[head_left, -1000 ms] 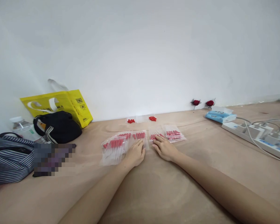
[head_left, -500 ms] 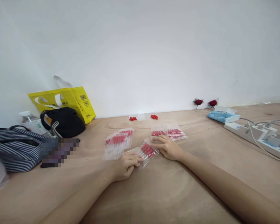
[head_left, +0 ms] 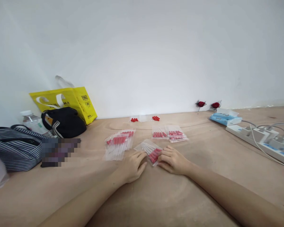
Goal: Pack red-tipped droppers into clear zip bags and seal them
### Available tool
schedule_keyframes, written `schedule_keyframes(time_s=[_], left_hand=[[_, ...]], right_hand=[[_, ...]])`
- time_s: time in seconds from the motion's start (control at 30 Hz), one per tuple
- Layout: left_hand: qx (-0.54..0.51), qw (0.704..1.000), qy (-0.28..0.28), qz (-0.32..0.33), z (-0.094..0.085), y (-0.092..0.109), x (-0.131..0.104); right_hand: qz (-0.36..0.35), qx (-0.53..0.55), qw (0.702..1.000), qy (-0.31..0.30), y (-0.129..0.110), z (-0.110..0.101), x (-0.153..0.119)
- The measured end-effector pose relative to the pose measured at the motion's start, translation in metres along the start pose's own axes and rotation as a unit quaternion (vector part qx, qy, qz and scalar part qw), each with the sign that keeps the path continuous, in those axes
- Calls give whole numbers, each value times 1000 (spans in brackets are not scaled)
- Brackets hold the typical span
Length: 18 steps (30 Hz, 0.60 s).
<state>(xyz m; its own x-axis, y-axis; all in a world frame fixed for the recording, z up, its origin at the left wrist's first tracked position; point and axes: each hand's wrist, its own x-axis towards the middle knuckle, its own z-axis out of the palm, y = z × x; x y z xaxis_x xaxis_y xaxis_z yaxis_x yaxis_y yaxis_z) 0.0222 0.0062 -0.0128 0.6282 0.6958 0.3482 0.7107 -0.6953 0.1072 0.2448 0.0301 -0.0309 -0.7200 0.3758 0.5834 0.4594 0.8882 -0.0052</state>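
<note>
1. Pale plywood counter (head_left: 203, 195) against a bare white wall, and both hands are down flat on it: the left hand (head_left: 132, 165) lies open with its fingers spread beside a small clear plastic bag of red-capped tubes (head_left: 150, 150), and the right hand (head_left: 174, 160) has its fingertips curled loosely on that bag's near end, at about 4 o'clock of it.
2. That bag lies tilted between the two hands, touched but not lifted.
3. Risk, as I judge it: slick plastic under light fingertips could skid sideways, or the tubes could bunch at one end.
4. A stack of similar clear bags with red caps (head_left: 118, 143) sits at 10 o'clock of the left hand; a stray nudge could fan it out.
5. Two more flat bags (head_left: 169, 134) lie at 12 o'clock of the right hand, apart from it.
6. Hard to make out: whether the bag's seal is shut, and how many tubes are inside.
7. Loose red caps (head_left: 156, 118) near the wall are too small to count.
8. Both forearms run out of frame at the bottom.
</note>
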Motion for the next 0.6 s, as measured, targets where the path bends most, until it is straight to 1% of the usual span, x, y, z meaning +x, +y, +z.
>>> schedule_keyframes(time_s=[0.07, 0.13, 0.2, 0.27, 0.33, 0.43, 0.53, 0.6], left_hand=[[-24, 999, -23, -10, 0, -6, 5], [-40, 998, -40, -32, 0, -15, 9], [-53, 996, -45, -49, 0, -23, 12], [-64, 996, -38, -42, 0, -26, 12], [-69, 998, -11, -7, 1, -25, 11], [-55, 994, 64, 68, 4, -19, 10], [-5, 982, 133, 135, 9, -18, 8], [33, 972, 167, 160, 12, -23, 7]], right_hand=[[18, 6, 1000, -6, 3, -1, -1], [51, 5, 999, -7, 12, -1, -3], [86, 11, 996, -6, 22, 1, -5], [110, 22, 994, -3, 29, 5, -6], [119, 25, 993, 1, 30, 8, -5], [117, -1, 993, 13, 21, 13, -1], [94, -35, 995, 25, 9, 18, 4], [67, -50, 996, 33, 6, 19, 6]])
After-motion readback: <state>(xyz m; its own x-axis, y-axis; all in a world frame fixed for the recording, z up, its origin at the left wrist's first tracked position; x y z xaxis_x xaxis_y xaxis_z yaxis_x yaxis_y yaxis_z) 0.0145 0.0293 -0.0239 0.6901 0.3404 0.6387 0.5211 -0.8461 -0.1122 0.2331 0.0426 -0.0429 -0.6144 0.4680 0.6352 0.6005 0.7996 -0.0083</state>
